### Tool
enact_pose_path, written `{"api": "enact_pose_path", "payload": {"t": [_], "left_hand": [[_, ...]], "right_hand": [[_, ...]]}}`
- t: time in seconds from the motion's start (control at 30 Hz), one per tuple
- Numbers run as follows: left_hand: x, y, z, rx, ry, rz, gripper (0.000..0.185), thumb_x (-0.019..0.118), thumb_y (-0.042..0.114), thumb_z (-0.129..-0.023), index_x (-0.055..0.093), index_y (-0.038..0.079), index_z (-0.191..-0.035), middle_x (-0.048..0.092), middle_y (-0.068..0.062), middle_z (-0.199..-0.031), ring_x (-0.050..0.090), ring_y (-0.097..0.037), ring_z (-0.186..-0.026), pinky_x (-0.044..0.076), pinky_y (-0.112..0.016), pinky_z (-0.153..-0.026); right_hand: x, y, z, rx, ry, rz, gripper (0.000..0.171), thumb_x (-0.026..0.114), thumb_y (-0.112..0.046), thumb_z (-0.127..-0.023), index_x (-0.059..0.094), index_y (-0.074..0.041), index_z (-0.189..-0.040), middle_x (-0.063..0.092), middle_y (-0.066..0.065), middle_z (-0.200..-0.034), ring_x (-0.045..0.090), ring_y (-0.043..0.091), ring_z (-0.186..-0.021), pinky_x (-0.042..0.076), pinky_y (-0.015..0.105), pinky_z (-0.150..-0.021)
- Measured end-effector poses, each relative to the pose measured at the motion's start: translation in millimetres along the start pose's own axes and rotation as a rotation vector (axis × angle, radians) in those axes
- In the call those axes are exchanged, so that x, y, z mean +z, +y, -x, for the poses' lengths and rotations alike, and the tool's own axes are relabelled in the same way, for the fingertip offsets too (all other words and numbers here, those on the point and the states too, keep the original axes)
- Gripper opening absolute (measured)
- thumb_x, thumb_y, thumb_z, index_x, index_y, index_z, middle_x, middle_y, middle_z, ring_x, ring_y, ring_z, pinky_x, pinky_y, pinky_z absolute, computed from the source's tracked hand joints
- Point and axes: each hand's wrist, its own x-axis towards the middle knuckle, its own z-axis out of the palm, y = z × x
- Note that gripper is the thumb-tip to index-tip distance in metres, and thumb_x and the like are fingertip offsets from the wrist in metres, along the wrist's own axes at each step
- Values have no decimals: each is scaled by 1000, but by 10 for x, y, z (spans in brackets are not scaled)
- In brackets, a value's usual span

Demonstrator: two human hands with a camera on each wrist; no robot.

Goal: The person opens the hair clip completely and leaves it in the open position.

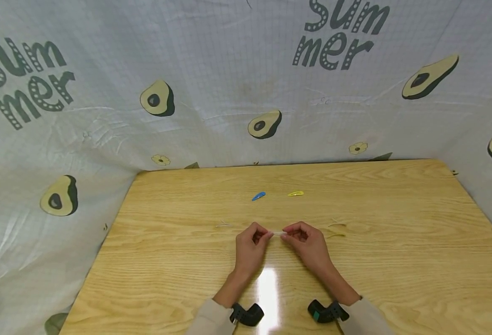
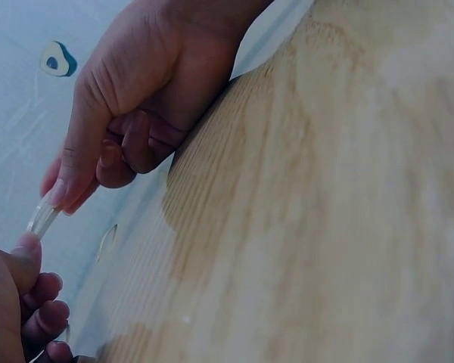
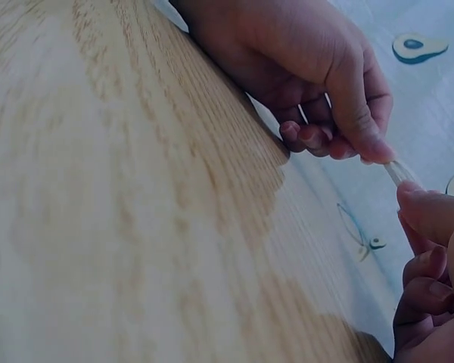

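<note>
A short whitish, translucent band-like strip (image 1: 277, 233) spans the small gap between both hands. My left hand (image 1: 251, 246) pinches one end with thumb and forefinger, and my right hand (image 1: 310, 246) pinches the other end the same way. In the left wrist view the strip (image 2: 41, 218) looks like several strands lying side by side, slightly bent. The right wrist view shows the strip (image 3: 399, 174) running straight from one thumb tip to the other. Both hands curl their remaining fingers loosely toward the palm. The strip's ends are hidden under the fingertips.
Beyond the hands lie a blue hair clip (image 1: 259, 196) and a yellow hair clip (image 1: 296, 193). Thin white strands (image 1: 224, 224) lie left of the hands, yellowish strands (image 1: 336, 234) to the right. A white avocado-print cloth (image 1: 212, 83) rises behind the wooden table (image 1: 166, 260).
</note>
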Motion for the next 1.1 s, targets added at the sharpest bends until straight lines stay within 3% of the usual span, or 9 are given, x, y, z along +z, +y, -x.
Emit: {"api": "enact_pose_path", "payload": {"t": [0.13, 0.37, 0.6, 0.8, 1.0, 1.1], "left_hand": [[-7, 63, -11, 17, 3, -11, 12, 74, -1, -81, 62, 1, -77, 58, -7, -62, 45, -12, -53, 37, -22, -47], [-85, 372, -41, 56, -4, -15, 14, 72, -8, -79, 59, -4, -75, 58, -13, -63, 46, -15, -52, 38, -22, -48], [-79, 416, -31, 58, -7, -26, 16, 71, -11, -78, 57, -5, -73, 59, -14, -64, 46, -16, -52, 37, -20, -48], [-77, 397, -27, 84, -13, -30, 17, 71, -12, -77, 56, -5, -72, 60, -15, -65, 47, -17, -52, 34, -15, -50], [0, 80, 3, 83, -11, -43, 17, 73, -8, -77, 57, -2, -72, 60, -11, -65, 45, -16, -51, 33, -16, -48], [15, -22, 17, 102, -5, -43, 17, 74, -4, -78, 58, 2, -73, 61, -5, -66, 45, -13, -51, 35, -19, -46]], "right_hand": [[5, -11, 2, 13, 1, -5, 20, 78, -24, -81, 71, -11, -94, 67, 3, -86, 61, 17, -69, 49, 25, -61], [4, 0, -4, 2, -2, 3, 17, 78, -21, -81, 71, -10, -92, 67, 3, -82, 61, 16, -67, 49, 25, -59], [19, -8, 10, 7, 23, 24, 14, 78, -19, -81, 71, -12, -90, 67, 1, -82, 62, 16, -69, 49, 25, -60], [15, 22, 18, -5, 12, 13, 17, 78, -22, -81, 71, -11, -92, 67, 3, -83, 61, 16, -68, 49, 25, -60], [0, -143, 53, -32, -18, -12, 15, 75, -10, -83, 69, -1, -94, 66, 9, -85, 58, 14, -66, 47, 23, -58], [5, -160, 52, 2, -10, -20, 14, 76, -7, -82, 70, -2, -93, 66, 10, -85, 60, 16, -67, 48, 23, -59]]}}
